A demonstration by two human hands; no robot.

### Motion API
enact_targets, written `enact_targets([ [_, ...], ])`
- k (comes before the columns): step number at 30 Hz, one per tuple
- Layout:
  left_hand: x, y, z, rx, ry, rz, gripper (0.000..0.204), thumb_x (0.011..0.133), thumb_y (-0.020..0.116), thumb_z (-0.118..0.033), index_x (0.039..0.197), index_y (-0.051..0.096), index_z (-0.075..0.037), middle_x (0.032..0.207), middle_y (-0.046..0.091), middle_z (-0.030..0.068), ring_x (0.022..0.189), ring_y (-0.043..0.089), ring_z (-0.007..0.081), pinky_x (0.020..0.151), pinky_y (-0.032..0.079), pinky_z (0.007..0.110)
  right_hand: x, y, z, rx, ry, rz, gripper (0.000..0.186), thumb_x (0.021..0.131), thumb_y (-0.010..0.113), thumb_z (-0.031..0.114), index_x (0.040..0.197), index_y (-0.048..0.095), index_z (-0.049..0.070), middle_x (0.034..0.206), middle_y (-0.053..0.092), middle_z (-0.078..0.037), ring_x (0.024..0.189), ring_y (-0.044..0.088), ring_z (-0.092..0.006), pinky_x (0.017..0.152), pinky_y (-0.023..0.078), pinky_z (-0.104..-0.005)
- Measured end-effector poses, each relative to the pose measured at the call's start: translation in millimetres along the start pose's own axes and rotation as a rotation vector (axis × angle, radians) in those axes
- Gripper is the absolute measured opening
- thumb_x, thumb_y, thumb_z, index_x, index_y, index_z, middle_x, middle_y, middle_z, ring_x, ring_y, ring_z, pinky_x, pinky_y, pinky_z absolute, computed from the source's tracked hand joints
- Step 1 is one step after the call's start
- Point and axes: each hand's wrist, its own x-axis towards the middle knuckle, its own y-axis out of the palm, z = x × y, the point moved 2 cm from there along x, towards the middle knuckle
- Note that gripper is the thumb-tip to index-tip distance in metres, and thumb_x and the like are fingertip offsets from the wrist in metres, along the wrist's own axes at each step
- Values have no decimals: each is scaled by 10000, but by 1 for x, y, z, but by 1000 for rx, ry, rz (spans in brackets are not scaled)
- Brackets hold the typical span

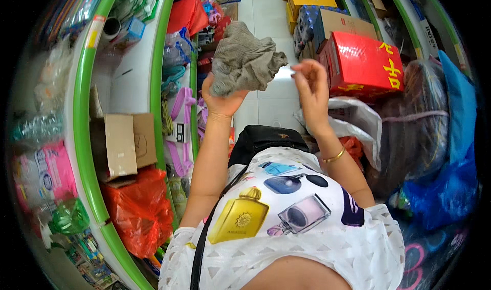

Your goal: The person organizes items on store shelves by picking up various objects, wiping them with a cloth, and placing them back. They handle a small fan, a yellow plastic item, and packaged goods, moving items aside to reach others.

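A crumpled grey cloth (243, 60) rests bunched on my left hand (225, 98), which grips it from below; the cloth hides most of those fingers. Just to the right of the cloth, separated from it by a small gap, is my right hand (311, 85). Its fingers are loosely bent and apart, with nothing visible in them. A gold bangle (333, 155) circles my right wrist. Both hands are raised over the aisle, in front of a black bag (266, 139) at my waist.
Green-edged shelves (82, 111) line the left, holding an open cardboard box (120, 142), a red plastic bag (140, 208) and purple hangers (179, 111). On the right stand a red carton (358, 62), a white sack (358, 121) and wrapped bundles (419, 121). White floor tiles (266, 14) run between.
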Motion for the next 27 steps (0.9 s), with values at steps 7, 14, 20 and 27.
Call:
enact_targets([
  [7,101,-6,-15,212,-48,54,756,627,532,-238,1331,341,-41,1328,401,166,1227,375,340,1037,267,471,119,32,-43,618,780,196,584,820,593,321,1291,345,82,1206,468,-120,1061,518,-229,887,433,-445],
  [14,224,-20,-63,621,25,-65,697,709,583,-146,1334,301,-14,1300,416,120,1220,381,243,1026,282,368,244,35,-110,708,661,-46,519,733,451,-17,1247,438,58,1099,542,-87,1010,534,-212,860,461,-376],
  [20,340,-17,-116,1137,181,27,570,664,555,93,1203,403,-11,1163,488,66,1124,442,178,966,313,284,366,66,-149,889,820,233,578,849,503,494,1229,459,60,1250,492,-108,1155,466,-246,968,354,-432],
  [27,436,-9,-168,911,175,-10,575,657,492,134,1201,420,-38,1204,478,71,1121,468,200,968,338,299,492,89,-210,641,659,84,357,767,494,165,1075,543,-8,1068,595,-140,977,576,-238,867,442,-377],
])
